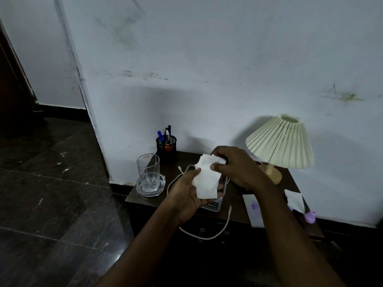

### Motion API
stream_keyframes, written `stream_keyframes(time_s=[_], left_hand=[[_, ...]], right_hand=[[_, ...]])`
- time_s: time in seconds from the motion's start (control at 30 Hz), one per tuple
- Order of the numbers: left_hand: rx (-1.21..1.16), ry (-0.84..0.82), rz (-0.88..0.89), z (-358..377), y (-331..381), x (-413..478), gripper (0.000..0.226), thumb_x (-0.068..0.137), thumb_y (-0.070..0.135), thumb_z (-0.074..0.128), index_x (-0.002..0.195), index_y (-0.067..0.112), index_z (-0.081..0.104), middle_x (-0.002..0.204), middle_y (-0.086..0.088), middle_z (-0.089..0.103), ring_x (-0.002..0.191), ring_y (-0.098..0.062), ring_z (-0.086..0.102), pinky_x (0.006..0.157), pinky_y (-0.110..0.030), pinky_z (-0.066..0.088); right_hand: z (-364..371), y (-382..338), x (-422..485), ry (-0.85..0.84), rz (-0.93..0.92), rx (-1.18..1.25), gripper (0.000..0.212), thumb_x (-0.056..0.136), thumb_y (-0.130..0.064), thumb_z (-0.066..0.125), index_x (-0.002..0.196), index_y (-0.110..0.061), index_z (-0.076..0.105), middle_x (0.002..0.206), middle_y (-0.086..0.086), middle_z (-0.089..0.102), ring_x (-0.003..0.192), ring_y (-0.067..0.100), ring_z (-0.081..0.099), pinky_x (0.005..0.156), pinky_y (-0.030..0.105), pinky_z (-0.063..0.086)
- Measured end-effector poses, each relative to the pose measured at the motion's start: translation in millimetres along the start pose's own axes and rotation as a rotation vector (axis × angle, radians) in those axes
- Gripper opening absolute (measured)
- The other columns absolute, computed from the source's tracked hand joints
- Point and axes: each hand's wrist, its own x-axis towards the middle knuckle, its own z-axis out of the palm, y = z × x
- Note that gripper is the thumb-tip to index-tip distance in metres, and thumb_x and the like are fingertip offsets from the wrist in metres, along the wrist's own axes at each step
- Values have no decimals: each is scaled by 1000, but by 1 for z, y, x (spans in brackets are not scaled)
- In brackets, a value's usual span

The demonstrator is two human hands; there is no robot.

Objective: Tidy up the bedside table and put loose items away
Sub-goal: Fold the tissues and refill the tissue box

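Above the dark wooden bedside table [145, 198], both my hands hold a bundle of white tissues [207, 179]. My left hand [186, 195] cups the bundle from below, thumb along its left edge. My right hand [236, 166] pinches its upper part from the right, thumb on top. Under the tissues lies a flat grey device [213, 206] with a label. A white cable [226, 226] loops over the table's front edge. Another white tissue [294, 200] lies at the right, beside a white card [253, 210].
A clear glass [147, 170] stands in a glass dish [150, 186] at the table's left. A black mesh pen holder [166, 149] with pens sits at the back. A pleated cream lamp [279, 141] stands at the right. A small purple object [309, 216] lies near the right edge.
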Motion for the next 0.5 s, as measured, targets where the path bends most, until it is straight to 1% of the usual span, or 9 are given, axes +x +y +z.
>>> stream_keyframes(time_s=[0.07,0.17,0.2,0.23,0.3,0.37,0.4,0.47,0.5], left_hand=[[-5,3,0,-2,-2,2,44,103,20,51,143,1,47,130,-32,64,113,-47,66,89,-56,60],[-1,2,16,-5,-2,3,40,104,16,50,142,3,48,130,-33,64,112,-49,67,87,-56,61],[-6,0,16,-6,-2,4,39,104,15,50,141,5,48,130,-33,63,113,-49,66,88,-56,60],[-9,-1,16,-6,-3,5,38,104,15,50,141,5,48,130,-33,63,113,-50,66,87,-56,61],[-8,-3,16,-7,-2,5,40,104,15,50,143,6,47,132,-33,63,113,-50,66,86,-56,61],[-1,3,5,-8,-2,6,44,103,16,52,145,5,45,132,-32,63,112,-49,67,86,-56,61],[7,6,-2,-7,-1,6,44,103,18,52,144,5,45,131,-31,64,111,-48,68,86,-56,61],[30,18,-9,-6,0,7,43,104,23,52,142,4,49,128,-27,67,106,-43,71,86,-56,61],[46,26,-6,-6,0,7,41,104,25,52,141,5,51,126,-25,69,105,-42,71,89,-57,59]], right_hand=[[4,-1,1,35,6,7,22,87,-22,74,107,-26,68,99,-11,70,90,8,66,76,34,53],[9,3,3,52,69,-19,44,92,-34,73,133,-28,58,121,-7,59,109,10,59,88,31,50],[9,4,4,44,118,-17,47,95,-38,69,139,-28,54,124,-6,57,112,11,58,91,32,50],[9,5,5,32,159,-14,45,98,-41,64,140,-26,55,125,-5,58,111,12,59,92,33,51],[8,6,5,8,191,-29,30,102,-40,57,125,-22,65,115,-4,68,102,14,66,87,36,52],[8,7,5,15,175,-33,20,101,-33,59,107,-18,71,99,-1,72,91,17,68,82,37,52],[8,8,5,21,158,-24,17,100,-31,61,102,-19,72,95,-1,73,88,16,68,79,36,52],[9,8,5,12,129,3,12,99,-29,63,97,-22,73,92,-5,73,83,12,69,74,31,51],[9,9,5,-2,116,13,12,99,-29,63,97,-23,74,92,-7,74,82,10,69,73,28,50]])
